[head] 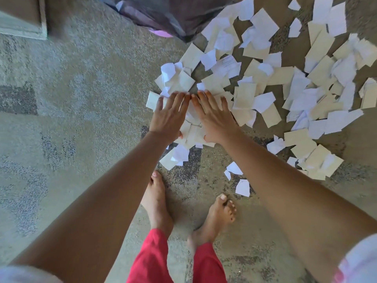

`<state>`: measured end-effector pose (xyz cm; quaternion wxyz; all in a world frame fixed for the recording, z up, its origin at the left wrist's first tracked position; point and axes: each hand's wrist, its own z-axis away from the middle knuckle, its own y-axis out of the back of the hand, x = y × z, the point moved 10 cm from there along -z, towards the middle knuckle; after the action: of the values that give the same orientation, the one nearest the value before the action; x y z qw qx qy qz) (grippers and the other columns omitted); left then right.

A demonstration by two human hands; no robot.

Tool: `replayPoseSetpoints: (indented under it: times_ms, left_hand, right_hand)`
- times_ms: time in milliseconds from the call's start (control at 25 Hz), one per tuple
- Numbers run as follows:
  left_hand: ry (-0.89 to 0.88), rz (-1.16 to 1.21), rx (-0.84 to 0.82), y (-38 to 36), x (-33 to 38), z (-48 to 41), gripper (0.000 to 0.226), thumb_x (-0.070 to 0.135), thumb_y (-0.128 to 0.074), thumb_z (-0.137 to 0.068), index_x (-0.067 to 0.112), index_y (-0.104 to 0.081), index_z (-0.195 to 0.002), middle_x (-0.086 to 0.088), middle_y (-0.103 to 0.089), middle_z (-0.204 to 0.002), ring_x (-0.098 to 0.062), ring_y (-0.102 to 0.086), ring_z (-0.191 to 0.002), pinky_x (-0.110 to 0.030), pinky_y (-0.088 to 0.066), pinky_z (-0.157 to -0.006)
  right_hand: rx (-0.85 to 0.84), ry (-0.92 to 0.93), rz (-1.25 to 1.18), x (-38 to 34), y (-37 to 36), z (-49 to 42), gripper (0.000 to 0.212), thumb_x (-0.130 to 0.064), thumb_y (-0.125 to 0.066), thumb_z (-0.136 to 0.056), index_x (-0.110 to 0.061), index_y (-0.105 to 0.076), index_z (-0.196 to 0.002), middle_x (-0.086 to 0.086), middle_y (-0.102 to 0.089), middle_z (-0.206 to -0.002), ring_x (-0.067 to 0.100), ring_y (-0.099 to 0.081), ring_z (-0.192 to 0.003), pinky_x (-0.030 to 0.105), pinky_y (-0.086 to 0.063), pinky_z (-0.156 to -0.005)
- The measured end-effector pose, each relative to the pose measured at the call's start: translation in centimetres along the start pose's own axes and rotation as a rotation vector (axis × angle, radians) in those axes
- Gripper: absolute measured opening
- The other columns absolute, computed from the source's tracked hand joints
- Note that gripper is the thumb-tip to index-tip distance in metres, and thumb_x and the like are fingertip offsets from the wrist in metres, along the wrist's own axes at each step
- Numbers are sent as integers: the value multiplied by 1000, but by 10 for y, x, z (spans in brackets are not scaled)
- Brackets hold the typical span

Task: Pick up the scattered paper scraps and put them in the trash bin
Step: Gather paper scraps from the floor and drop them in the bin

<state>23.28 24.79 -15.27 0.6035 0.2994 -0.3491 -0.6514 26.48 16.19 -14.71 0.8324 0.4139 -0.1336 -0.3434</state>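
Note:
Several white and cream paper scraps (265, 86) lie scattered over the concrete floor, thickest to the right and ahead. My left hand (170, 116) and my right hand (214, 117) rest side by side, palms down, on a small heap of scraps (191, 131), fingers spread and pointing forward. The thumbs curl at the heap's near edge; a grip is not visible. A dark plastic bag lining the trash bin (173, 15) sits at the top centre, with a pink rim showing below it.
My bare feet (157, 203) stand just behind the heap, red trouser legs below them. A few loose scraps (242, 187) lie near my right foot. A raised step or slab (22, 17) occupies the top left corner. Bare concrete floor (71, 119) stretches to the left.

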Motion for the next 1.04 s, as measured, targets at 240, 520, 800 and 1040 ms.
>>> replayPoseSetpoints:
  times_ms: [240,520,800,1040]
  left_hand:
    - [52,-92,80,-4,4,3,115,48,-86,-57,9,-27,-146,-12,-46,-129,-29,-48,-116,-48,-37,-104]
    - [83,58,119,6,3,4,59,30,-83,-65,13,-50,-112,-9,-54,-111,-29,-54,-107,-51,-35,-101]
    - [96,177,74,9,4,6,36,27,-74,-79,18,-58,-109,-2,-62,-115,-26,-57,-114,-48,-29,-106]
    - [128,237,31,15,1,17,25,21,-72,-81,27,-60,-102,0,-71,-84,-24,-68,-81,-37,-34,-94]
  right_hand:
    - [75,-3,88,-6,-5,3,104,-21,-74,-66,-9,-14,-151,14,-38,-142,32,-39,-129,55,-34,-105]
    - [109,-71,7,1,-9,12,114,-16,-80,-55,-5,-17,-149,16,-49,-122,33,-46,-116,54,-39,-98]
    - [109,-65,-70,7,0,23,97,-10,-77,-66,-9,-24,-148,11,-57,-121,33,-46,-119,61,-30,-106]
    - [83,19,-130,3,9,32,62,-3,-71,-68,-8,-44,-123,8,-67,-93,30,-63,-97,53,-24,-113]
